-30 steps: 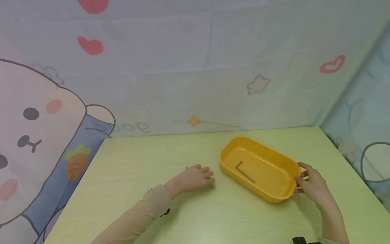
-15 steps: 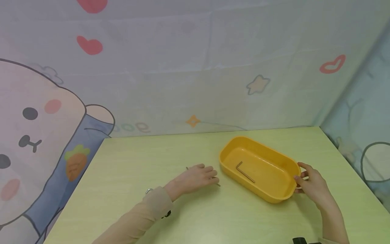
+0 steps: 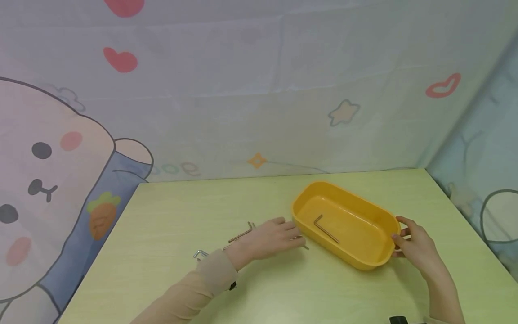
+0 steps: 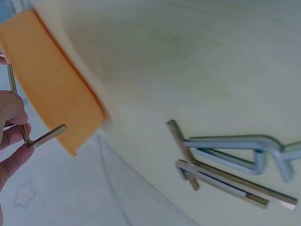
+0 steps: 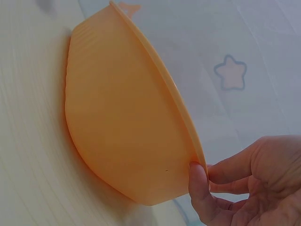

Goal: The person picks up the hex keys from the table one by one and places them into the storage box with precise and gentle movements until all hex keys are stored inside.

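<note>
Your left hand (image 3: 273,236) lies low over the surface (image 3: 170,211), just beside the near left end of the tray (image 3: 366,263). Its fingers (image 4: 14,115) pinch a key (image 4: 28,134), an L-shaped hex key; in the head view only the tip of it shows past your fingertips, close to the tray's left wall. The left wrist view shows the key's short leg pointing toward the orange wall, near it, though you cannot tell whether they touch.

Your right hand (image 3: 417,247) grips the tray's right end: the thumb (image 5: 200,188) presses on the rim while the other fingers curl behind the small handle there. The tray sits on the right half of the surface, set at a slant, its left end nearer the far edge. A second key (image 3: 325,228) lies flat inside, on the floor near the left end.

A small heap of keys (image 4: 235,167) lies on the surface behind your left hand, toward the middle: brownish ones crossed over silvery ones, touching each other. In the head view one brown key sticks out beside your wrist and a silvery one by your sleeve (image 3: 212,274).

Cloth printed with hearts, a star and a cartoon animal hangs beyond the far edge.
</note>
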Motion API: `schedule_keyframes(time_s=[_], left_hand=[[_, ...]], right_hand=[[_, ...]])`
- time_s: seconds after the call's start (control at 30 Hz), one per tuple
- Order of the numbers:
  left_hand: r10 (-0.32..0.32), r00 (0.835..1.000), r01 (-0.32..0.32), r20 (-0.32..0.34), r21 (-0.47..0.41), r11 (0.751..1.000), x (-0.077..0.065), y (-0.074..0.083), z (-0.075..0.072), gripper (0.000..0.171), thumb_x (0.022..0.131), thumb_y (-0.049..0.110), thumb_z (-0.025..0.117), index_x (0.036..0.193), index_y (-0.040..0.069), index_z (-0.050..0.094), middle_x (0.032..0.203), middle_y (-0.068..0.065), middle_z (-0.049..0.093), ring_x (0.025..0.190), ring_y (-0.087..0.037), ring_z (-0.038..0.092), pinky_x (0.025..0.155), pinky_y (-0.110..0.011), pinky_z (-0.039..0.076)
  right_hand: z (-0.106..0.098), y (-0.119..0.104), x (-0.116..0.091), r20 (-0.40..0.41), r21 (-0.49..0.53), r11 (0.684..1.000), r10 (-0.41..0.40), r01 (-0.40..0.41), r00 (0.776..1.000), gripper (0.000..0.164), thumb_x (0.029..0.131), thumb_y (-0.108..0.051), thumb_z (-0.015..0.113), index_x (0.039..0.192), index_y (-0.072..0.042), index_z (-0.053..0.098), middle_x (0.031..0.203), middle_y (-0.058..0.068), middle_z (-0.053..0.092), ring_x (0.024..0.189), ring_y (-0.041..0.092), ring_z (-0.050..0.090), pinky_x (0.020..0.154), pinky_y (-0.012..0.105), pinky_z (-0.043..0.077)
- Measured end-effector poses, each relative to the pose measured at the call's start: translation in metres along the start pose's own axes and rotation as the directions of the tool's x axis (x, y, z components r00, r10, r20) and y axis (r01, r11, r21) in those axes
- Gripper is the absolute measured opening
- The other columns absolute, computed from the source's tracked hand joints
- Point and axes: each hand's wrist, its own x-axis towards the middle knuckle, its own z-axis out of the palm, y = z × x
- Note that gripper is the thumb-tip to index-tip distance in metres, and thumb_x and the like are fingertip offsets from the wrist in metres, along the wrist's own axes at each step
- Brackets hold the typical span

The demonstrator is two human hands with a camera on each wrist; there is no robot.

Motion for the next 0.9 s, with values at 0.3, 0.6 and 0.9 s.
schedule_keyframes(time_s=[0.3, 0.6, 0.9], left_hand=[[-0.005, 0.998, 0.008, -0.058, 0.046, 0.999, 0.02, -0.001, -0.019, 0.023, 0.098, 0.013, 0.049, 0.116, 0.027, 0.053, 0.109, 0.014, 0.057, 0.09, -0.005, 0.047, 0.071, -0.017, 0.036], [-0.054, 0.991, 0.056, -0.12, 0.015, 0.998, 0.043, -0.007, -0.025, 0.017, 0.101, 0.017, 0.047, 0.115, 0.024, 0.054, 0.109, 0.012, 0.059, 0.089, -0.007, 0.049, 0.073, -0.017, 0.039], [-0.069, 0.988, 0.072, -0.135, 0.02, 0.997, 0.068, -0.013, -0.02, 0.014, 0.102, 0.017, 0.044, 0.111, 0.022, 0.054, 0.102, 0.01, 0.057, 0.087, -0.008, 0.047, 0.071, -0.017, 0.036]], right_hand=[[-0.001, 0.0, 0.001, 0.001, -0.001, 1.0, -0.003, 0.003, 1.0, 0.056, 0.098, -0.005, 0.044, 0.144, 0.014, 0.018, 0.109, 0.025, 0.041, 0.077, 0.01, 0.059, 0.063, 0.023, 0.057], [0.0, 0.001, 0.0, -0.004, 0.002, 1.0, -0.013, 0.013, 1.0, 0.056, 0.098, -0.004, 0.045, 0.144, 0.014, 0.019, 0.108, 0.025, 0.042, 0.074, 0.007, 0.058, 0.063, 0.024, 0.057], [0.0, 0.001, 0.002, -0.001, -0.01, 1.0, -0.003, 0.003, 1.0, 0.057, 0.099, -0.005, 0.045, 0.144, 0.015, 0.018, 0.109, 0.026, 0.041, 0.075, 0.007, 0.058, 0.063, 0.023, 0.057]])
